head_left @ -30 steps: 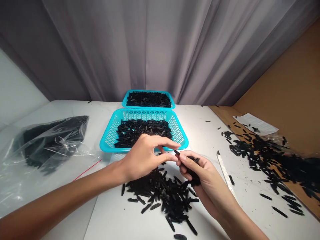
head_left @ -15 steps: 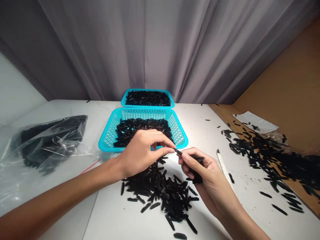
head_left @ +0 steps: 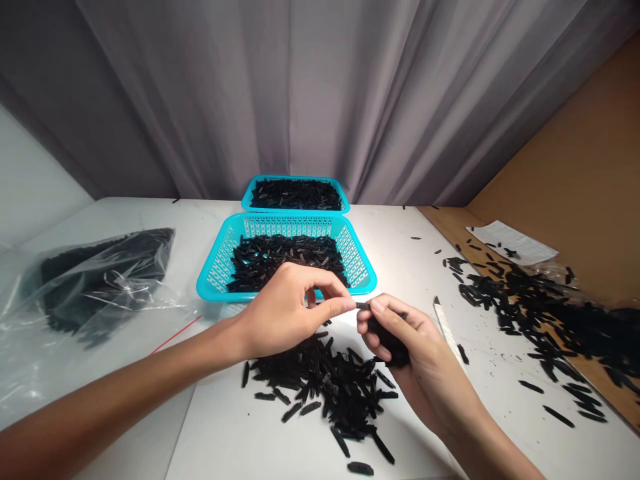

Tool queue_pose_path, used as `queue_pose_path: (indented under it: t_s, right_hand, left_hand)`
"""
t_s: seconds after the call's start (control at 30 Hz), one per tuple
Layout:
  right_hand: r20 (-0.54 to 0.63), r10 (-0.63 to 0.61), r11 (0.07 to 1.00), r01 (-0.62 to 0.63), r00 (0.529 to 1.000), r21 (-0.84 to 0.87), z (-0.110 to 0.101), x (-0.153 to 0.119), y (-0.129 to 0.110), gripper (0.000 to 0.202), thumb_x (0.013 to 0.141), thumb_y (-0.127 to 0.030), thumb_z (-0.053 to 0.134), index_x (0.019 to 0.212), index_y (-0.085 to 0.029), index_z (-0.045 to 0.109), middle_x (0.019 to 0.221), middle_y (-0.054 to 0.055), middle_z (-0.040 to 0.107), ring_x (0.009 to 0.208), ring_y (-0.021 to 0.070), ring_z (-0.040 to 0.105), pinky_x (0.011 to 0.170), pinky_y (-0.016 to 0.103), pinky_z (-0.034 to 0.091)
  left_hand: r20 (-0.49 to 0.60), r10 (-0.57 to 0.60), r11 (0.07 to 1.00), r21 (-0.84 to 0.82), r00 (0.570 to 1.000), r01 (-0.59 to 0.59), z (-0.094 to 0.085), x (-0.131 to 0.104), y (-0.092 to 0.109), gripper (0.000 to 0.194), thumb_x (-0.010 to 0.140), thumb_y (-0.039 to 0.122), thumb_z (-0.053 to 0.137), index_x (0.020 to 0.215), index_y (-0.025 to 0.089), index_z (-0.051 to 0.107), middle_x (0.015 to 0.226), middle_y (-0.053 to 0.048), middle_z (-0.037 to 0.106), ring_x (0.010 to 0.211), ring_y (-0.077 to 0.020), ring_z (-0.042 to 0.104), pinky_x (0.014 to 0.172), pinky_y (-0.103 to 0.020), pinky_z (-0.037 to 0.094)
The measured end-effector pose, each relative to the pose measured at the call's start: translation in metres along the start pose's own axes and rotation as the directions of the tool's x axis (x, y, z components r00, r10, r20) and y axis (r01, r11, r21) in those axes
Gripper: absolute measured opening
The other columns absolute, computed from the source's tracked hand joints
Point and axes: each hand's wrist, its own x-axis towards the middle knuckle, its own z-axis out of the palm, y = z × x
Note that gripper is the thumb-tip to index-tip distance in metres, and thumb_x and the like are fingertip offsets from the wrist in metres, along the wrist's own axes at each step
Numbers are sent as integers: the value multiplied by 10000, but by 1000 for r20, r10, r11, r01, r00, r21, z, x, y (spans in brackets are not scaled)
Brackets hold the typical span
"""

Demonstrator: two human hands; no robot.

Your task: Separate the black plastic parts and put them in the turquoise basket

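Between thumb and index finger, my left hand (head_left: pixel 295 310) pinches one end of a small black strip (head_left: pixel 363 306). The strip's other end rests in the fingertips of my right hand (head_left: pixel 410 340), whose palm and curled fingers also hold a bunch of black strips (head_left: pixel 391 340). Below both hands a loose pile of black strips (head_left: pixel 345 380) lies on the white table. Just behind my left hand stands a blue basket (head_left: pixel 363 267) partly filled with similar strips.
A second blue basket (head_left: pixel 246 200) of strips stands farther back. On the left are a clear plastic bag (head_left: pixel 115 280) with black contents and a red line (head_left: pixel 177 333). A knife-like tool (head_left: pixel 447 331), scattered strips (head_left: pixel 530 313) and white paper (head_left: pixel 515 243) lie right.
The strip between my hands has turned from slanting to nearly level. My left fingertips have shifted slightly right and down, and my right thumb has moved a little.
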Motion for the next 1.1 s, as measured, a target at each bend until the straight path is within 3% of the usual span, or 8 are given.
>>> queue_pose_path:
  t_s: [0.13,0.23,0.3,0.37,0.47,0.53,0.63,1.1]
  right_hand:
    - [-1,27,1000,-27,1000,-9,1,0,-1,256,864,-401,706,764,-166,721,738,27,585,608,108,401,506,231,270]
    - [4,94,994,-94,996,48,2,0,-1,280,869,-429,683,851,-159,755,734,27,575,600,107,394,520,229,288]
    - [4,144,983,-143,990,111,2,1,-2,309,868,-451,672,890,-156,762,754,36,583,617,116,411,544,230,319]
    - [7,192,969,-191,981,159,2,1,-2,346,865,-484,663,916,-157,765,775,46,592,637,128,428,560,234,338]
    - [62,243,949,-251,968,193,3,1,-1,389,869,-532,638,895,-164,761,790,56,603,639,138,429,565,244,344]
    - [121,259,942,-278,958,190,4,0,1,411,879,-557,615,822,-171,745,762,47,599,618,136,415,586,256,355]
    - [174,278,942,-303,945,143,6,-2,3,474,884,-604,583,727,-175,707,688,24,562,595,133,394,612,268,358]
    - [81,109,994,-109,991,-10,2,0,0,214,872,-387,696,885,-174,716,717,-2,534,611,116,333,556,256,256]
  left_hand:
    - [-93,48,969,247,994,-24,-18,2,-5,137,889,240,645,799,206,742,774,28,748,654,-116,639,607,-225,457]
    - [-307,112,732,668,945,131,-48,4,-13,75,847,245,680,835,219,749,777,-4,740,656,-168,631,569,-264,404]
    - [-358,102,617,755,928,223,-62,5,-15,210,842,307,698,1008,184,738,865,-47,746,729,-218,648,571,-279,381]
    - [-326,99,683,709,940,174,-61,4,-12,243,842,296,702,1055,182,721,859,-19,732,744,-201,651,613,-278,419]
    - [-35,168,859,495,985,-129,-35,-2,-3,157,906,269,648,1036,208,709,943,0,722,809,-159,654,717,-271,487]
    - [196,239,866,399,951,-300,-15,-7,0,158,931,262,623,1047,189,701,982,-27,717,904,-179,657,778,-288,506]
    - [308,297,842,361,904,-400,4,-12,-4,164,947,220,589,1058,163,696,1032,-55,717,922,-192,663,747,-300,514]
    - [-23,359,875,356,933,-328,3,-6,-10,74,835,123,658,869,140,722,786,-30,737,727,-156,642,683,-270,508]
